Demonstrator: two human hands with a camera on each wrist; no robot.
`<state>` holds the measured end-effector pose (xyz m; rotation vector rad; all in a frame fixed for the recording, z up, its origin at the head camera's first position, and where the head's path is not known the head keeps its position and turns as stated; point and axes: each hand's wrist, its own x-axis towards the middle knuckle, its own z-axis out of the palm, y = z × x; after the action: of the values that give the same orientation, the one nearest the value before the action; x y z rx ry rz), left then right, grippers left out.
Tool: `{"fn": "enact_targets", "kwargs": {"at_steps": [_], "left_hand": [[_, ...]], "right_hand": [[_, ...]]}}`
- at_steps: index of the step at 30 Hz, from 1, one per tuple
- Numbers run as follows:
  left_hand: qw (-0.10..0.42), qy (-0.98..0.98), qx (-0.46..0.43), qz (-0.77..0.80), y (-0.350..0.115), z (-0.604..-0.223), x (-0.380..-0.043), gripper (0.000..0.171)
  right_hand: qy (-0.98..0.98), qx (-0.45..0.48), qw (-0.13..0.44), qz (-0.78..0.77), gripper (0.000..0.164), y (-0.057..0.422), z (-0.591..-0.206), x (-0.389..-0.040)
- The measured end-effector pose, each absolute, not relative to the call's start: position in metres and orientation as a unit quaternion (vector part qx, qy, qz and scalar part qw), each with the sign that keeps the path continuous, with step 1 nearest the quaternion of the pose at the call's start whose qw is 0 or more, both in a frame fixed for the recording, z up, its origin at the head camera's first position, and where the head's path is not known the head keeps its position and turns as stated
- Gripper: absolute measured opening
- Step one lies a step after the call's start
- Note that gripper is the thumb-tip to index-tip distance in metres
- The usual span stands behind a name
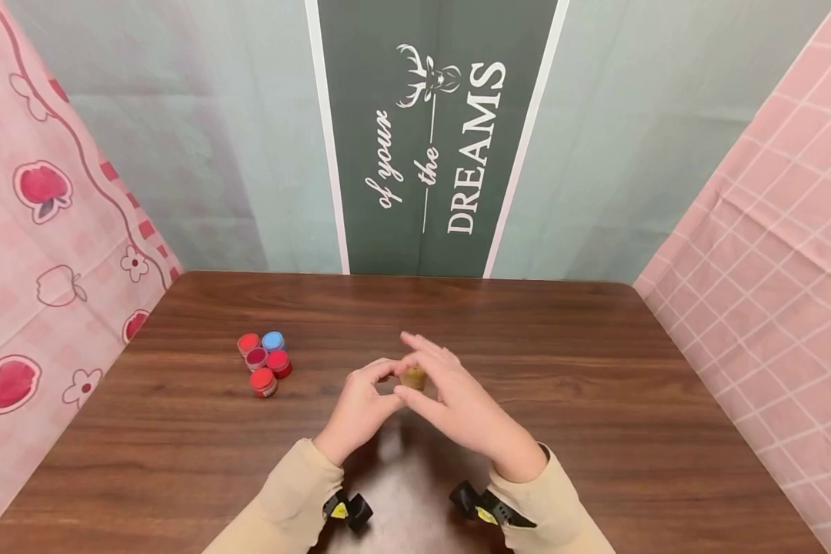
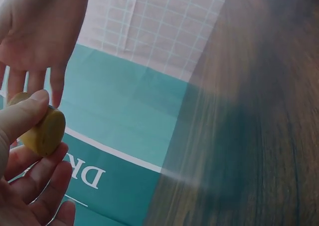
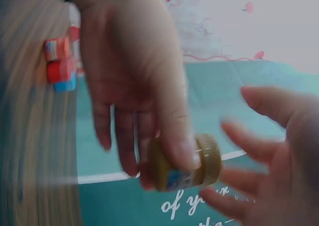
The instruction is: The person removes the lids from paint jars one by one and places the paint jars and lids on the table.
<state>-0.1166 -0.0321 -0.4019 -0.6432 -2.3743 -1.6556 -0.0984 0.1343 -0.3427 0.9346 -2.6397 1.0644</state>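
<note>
A small mustard-yellow jar (image 1: pixel 413 378) with a ribbed lid (image 3: pixel 212 158) is up between the two hands, near the middle of the table. My left hand (image 1: pixel 360 404) pinches its body between thumb and fingers, and the thumb partly covers a blue-and-white label (image 3: pixel 178 180). At the lid end is my right hand (image 1: pixel 460 404), its fingers spread and extended around the lid without gripping it. In the right wrist view the jar lies on its side, lid toward the right hand.
To the left on the brown wooden table (image 1: pixel 561 354) stands a cluster of small jars, several red ones (image 1: pixel 263 382) and a blue one (image 1: pixel 273 341). Behind the table hangs a green cloth (image 1: pixel 415 254) with white lettering; pink cloths (image 1: pixel 755 254) flank both sides.
</note>
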Motion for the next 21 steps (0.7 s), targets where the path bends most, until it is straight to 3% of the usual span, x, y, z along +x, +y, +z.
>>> {"fn": "enact_targets", "kwargs": {"at_steps": [4,8,12,18,21], "left_hand": [[0.081,-0.794,-0.213,-0.563,-0.033,-0.401,-0.117,0.026],[0.073,-0.792,-0.217,-0.566,-0.031,-0.401,-0.117,0.028],[0.073,-0.794,-0.210,-0.565,-0.030,-0.401,-0.116,0.028],[0.068,-0.797,-0.206,-0.563,-0.032,-0.402,-0.115,0.029],[0.069,-0.794,-0.211,-0.566,-0.032,-0.401,-0.116,0.031]], "right_hand": [[-0.930,0.199,0.161,0.265,0.046,0.129,-0.345,-0.101],[-0.955,0.136,0.169,0.203,0.047,0.127,-0.347,-0.100],[-0.950,0.167,0.147,0.218,0.035,0.128,-0.346,-0.098],[-0.928,0.264,0.102,0.241,0.041,0.134,-0.342,-0.096],[-0.906,0.310,0.081,0.276,0.036,0.138,-0.340,-0.097]]}}
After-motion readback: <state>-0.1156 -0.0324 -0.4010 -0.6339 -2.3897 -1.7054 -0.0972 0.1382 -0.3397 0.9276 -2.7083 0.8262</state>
